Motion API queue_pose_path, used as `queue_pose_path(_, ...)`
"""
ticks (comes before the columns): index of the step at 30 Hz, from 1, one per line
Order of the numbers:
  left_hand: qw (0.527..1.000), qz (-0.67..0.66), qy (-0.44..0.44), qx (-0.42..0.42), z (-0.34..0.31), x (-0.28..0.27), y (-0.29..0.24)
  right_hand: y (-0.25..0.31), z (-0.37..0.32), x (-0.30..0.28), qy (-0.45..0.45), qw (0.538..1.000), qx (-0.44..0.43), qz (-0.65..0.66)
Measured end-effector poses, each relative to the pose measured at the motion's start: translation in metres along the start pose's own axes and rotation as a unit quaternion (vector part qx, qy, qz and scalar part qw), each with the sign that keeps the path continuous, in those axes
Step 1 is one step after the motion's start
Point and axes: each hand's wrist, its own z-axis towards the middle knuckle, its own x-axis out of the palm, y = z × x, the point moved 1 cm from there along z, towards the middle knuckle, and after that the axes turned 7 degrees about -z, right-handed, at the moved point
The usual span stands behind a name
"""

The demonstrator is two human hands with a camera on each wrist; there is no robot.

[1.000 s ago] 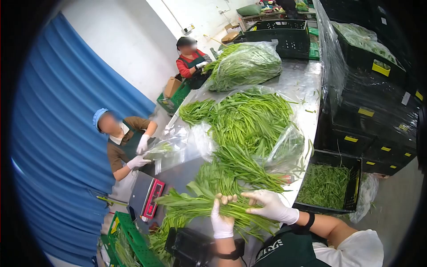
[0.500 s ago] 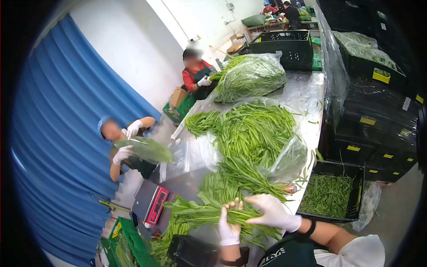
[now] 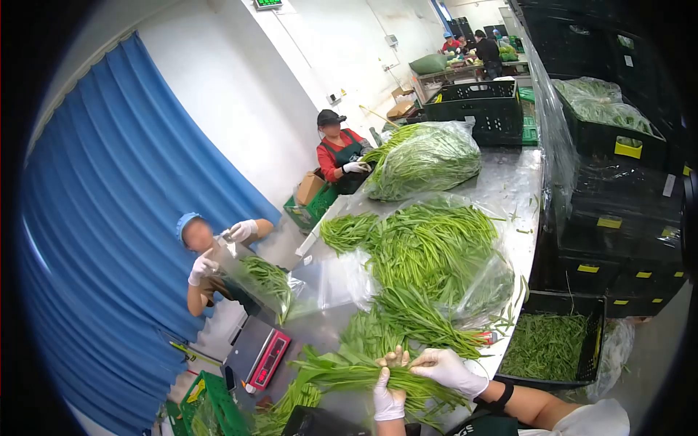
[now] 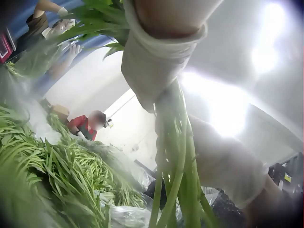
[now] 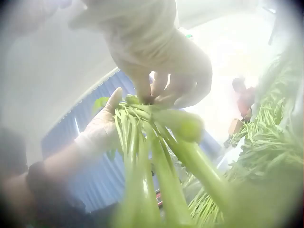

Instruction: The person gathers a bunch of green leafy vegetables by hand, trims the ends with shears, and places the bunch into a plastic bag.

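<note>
Held in the left hand [image 3: 389, 398] and, though blurred, seemingly pinched by the right hand [image 3: 452, 372], the near bunch of greens [image 3: 331, 372] should prove light and bruisable, best gripped by its stiffer stems [image 5: 164, 178].

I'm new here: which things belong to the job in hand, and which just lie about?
Likely the job:
bunch of greens, held in left hand
right hand, pinching its stems
heap of greens

Likely just about:
blue curtain
cardboard box
green sack

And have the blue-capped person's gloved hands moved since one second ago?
Yes; in the head view, these gloved hands have risen, away from the red scale.
</note>
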Motion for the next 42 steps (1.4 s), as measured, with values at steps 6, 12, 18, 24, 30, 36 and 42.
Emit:
queue_pose_path(6, 1.000, -0.007, 0.006, 0.013, 0.000, 0.008, 0.000, 0.011, -0.002, -0.001, -0.028, 0.995, -0.038, -0.090)
queue_pose_path(12, 0.991, -0.076, -0.113, 0.001, 0.001, 0.027, -0.005, 0.018, -0.007, -0.011, 0.001, 0.972, 0.084, 0.221)
queue_pose_path(18, 0.988, -0.114, -0.100, -0.007, 0.014, 0.018, -0.006, 0.002, -0.019, -0.060, 0.069, 0.981, 0.074, 0.167)
queue_pose_path(24, 0.991, -0.078, -0.095, 0.043, 0.016, 0.022, -0.020, 0.024, -0.035, -0.169, -0.234, 0.697, -0.124, -0.666)
queue_pose_path(30, 0.996, -0.071, -0.058, 0.005, 0.011, 0.030, 0.003, 0.084, -0.021, -0.046, -0.090, 0.911, -0.260, -0.306)
queue_pose_path(36, 0.997, -0.051, -0.060, 0.015, 0.001, 0.028, 0.001, 0.054, -0.002, 0.006, -0.060, 0.913, -0.231, -0.330)
queue_pose_path(42, 0.990, -0.097, -0.094, 0.032, 0.005, 0.030, -0.009, 0.048, -0.002, 0.002, 0.028, 0.992, -0.007, 0.121)
